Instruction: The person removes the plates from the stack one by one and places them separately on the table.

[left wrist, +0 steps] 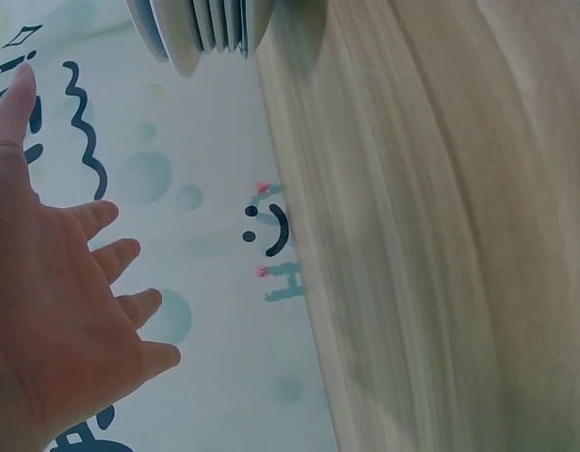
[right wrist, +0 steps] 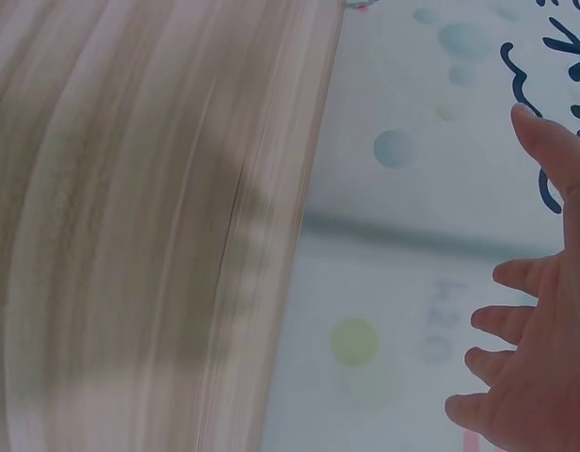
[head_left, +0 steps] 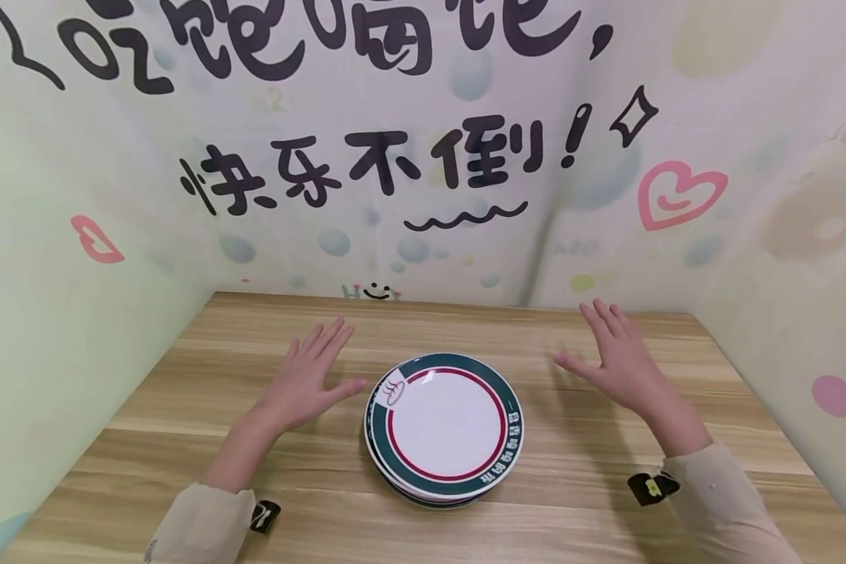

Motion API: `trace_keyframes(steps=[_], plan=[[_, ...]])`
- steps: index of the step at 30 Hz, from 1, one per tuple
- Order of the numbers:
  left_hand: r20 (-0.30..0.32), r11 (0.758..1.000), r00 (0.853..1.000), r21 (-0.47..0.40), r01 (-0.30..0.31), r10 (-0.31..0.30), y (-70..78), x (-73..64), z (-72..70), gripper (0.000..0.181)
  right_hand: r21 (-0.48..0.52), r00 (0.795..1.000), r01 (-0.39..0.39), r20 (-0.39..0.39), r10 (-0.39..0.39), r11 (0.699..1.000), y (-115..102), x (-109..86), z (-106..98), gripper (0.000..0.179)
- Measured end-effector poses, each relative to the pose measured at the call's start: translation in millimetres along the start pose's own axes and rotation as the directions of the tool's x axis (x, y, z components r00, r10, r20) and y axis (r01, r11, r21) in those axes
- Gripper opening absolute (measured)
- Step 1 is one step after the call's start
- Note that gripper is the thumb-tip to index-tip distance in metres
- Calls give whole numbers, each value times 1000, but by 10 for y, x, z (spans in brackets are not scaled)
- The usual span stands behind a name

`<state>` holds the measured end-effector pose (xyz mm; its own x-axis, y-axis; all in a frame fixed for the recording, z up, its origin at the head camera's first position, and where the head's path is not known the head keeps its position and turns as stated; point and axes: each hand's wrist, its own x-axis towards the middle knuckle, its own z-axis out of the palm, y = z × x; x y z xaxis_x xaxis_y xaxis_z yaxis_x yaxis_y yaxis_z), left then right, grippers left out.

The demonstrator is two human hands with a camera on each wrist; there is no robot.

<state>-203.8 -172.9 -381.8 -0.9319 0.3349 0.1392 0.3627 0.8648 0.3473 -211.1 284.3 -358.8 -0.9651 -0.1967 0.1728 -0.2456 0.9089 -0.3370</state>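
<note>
A stack of white plates (head_left: 446,427) with a green rim band and a red ring sits on the wooden table. The left wrist view catches the edges of several plates (left wrist: 210,24) at its top. Left of the stack, my left hand (head_left: 309,382) is held with fingers straight and thumb spread toward the plate rim. To the right, across a wider gap, my right hand (head_left: 620,364) also has its fingers extended and thumb pointing inward. Both hands hold nothing. The right wrist view shows that hand's spread fingers (right wrist: 505,325) but no plates.
The wood-grain table (head_left: 289,486) ends at a printed backdrop (head_left: 366,258) with black characters and hearts. Side walls (head_left: 782,258) of the same pale covering flank the table. Dark straps (head_left: 652,488) sit at both cuffs.
</note>
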Motion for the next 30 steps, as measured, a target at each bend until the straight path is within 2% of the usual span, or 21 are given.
trace_keyframes(steps=[7, 12, 16, 21, 30], plan=[[15, 999, 1000, -35, -15, 16, -3, -32, 22, 91, 36, 1000, 20, 7, -20, 999, -76, -37, 15, 98], [33, 997, 998, -53, -48, 50, -10, -61, 39, 93, 64, 1000, 27, 8, -27, 998, -138, -61, 35, 94], [62, 992, 996, -106, -64, 71, -3, -82, 46, 95, 79, 999, 30, 16, -32, 996, -177, -65, 65, 92], [103, 981, 990, -177, -79, 98, 8, -104, 62, 101, 88, 999, 25, 35, -28, 996, -225, -71, 99, 94], [174, 972, 973, -204, -112, 149, 22, -109, 115, 109, 97, 997, 37, 56, -43, 995, -328, -96, 145, 94]])
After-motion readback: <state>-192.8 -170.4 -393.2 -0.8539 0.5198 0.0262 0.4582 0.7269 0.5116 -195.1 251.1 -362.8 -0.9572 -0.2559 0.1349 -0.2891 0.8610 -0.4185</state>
